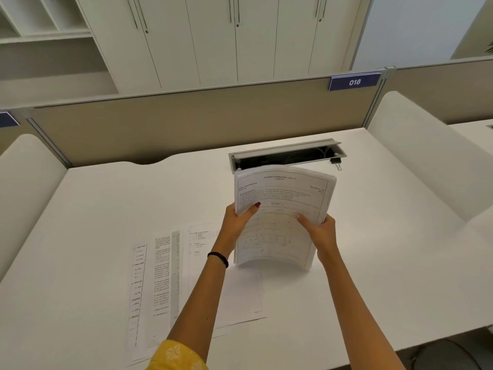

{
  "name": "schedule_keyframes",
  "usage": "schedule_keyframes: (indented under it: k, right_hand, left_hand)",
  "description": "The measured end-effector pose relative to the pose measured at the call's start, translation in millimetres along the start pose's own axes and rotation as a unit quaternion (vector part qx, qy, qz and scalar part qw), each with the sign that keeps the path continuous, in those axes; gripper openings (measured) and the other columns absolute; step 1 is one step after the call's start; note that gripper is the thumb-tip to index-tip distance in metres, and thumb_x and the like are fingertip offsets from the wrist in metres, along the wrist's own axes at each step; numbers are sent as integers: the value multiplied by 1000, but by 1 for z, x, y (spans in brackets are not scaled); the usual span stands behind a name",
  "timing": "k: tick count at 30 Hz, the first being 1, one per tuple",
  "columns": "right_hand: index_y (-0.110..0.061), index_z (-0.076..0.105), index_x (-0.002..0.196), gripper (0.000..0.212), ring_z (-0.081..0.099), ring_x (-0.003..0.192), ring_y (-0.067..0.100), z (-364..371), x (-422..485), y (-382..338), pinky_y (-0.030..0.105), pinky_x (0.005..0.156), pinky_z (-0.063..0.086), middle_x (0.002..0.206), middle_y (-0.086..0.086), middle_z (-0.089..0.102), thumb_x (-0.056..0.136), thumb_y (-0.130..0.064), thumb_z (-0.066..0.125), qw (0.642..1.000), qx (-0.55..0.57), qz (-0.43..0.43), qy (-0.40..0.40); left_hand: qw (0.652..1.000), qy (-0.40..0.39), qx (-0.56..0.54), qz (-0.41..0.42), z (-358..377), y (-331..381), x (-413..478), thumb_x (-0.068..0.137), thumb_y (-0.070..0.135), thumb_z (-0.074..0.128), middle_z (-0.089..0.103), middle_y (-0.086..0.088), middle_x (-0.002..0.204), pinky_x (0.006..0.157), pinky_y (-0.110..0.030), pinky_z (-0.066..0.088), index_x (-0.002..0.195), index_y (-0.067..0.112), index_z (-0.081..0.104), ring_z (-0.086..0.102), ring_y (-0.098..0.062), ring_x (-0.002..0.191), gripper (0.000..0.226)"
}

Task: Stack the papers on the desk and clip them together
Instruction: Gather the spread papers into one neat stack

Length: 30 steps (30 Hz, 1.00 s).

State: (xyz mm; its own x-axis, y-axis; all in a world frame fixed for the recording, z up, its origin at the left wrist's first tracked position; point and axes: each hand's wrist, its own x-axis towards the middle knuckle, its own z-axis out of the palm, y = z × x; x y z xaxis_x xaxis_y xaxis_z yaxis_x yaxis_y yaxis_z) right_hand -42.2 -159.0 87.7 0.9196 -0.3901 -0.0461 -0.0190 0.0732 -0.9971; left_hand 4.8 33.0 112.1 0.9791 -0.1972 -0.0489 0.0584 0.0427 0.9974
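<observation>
Left hand [236, 220] and right hand [318, 229] pinched paper stack [280, 217] by side edges, upright, just before cable tray [286, 153]. Step: squaring stack. Loose sheets [165, 279] lay left of stack; binder clip [336, 161] beside tray's right end. Next: gather sheets, fetch clip.

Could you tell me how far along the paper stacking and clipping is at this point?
Partly done: a thick stack is gathered, held upright by the left hand and right hand. Several loose sheets lie on the desk. The binder clip sits unused by the cable tray.
</observation>
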Motion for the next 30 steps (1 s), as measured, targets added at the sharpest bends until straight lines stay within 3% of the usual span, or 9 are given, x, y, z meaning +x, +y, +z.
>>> schedule_keyframes:
  k: [4,8,12,17,25,30]
  right_hand:
    - [-22,64,100,28,66,85,13,-4,-5,-2,20,59,55,94,-3,68,76,-11,72,1000,5,19,-23]
    - [-21,66,95,23,66,83,17,-9,-4,-11,25,63,54,92,0,69,76,-8,72,1000,2,11,-13]
    - [-20,67,88,19,66,78,13,-13,-5,-19,22,61,54,88,-2,69,76,-7,72,1000,-1,-7,-21]
    - [-25,69,92,23,67,84,10,-21,-7,-17,20,64,55,94,-5,71,76,-8,72,999,-9,-7,-53]
    - [-23,68,89,21,67,79,10,-17,-6,-26,20,63,54,92,-3,70,77,-6,71,999,-1,-18,-47]
    - [-23,69,88,17,67,85,16,-25,-8,-24,26,69,54,92,-4,71,76,-11,72,998,-13,-4,-66]
  left_hand:
    - [999,-46,12,-7,-2,-4,-5,88,22,60,68,1,106,71,-23,55,109,30,61,65,-14,95,22]
    - [996,-76,36,1,-6,5,-4,88,22,60,67,-3,112,82,-35,56,111,29,62,64,-22,101,24]
    - [995,-84,58,14,-13,11,-2,86,17,63,67,-1,109,83,-35,55,104,31,63,63,-22,100,24]
    - [993,-101,65,-2,-18,8,-7,87,18,61,68,8,103,76,-23,54,101,35,63,64,-12,96,22]
    - [994,-90,66,23,-13,25,-6,89,22,58,67,3,106,82,-35,52,103,36,61,62,-21,100,21]
    - [991,-114,67,7,-21,25,-8,87,28,60,68,6,104,81,-29,50,104,36,62,64,-11,96,18]
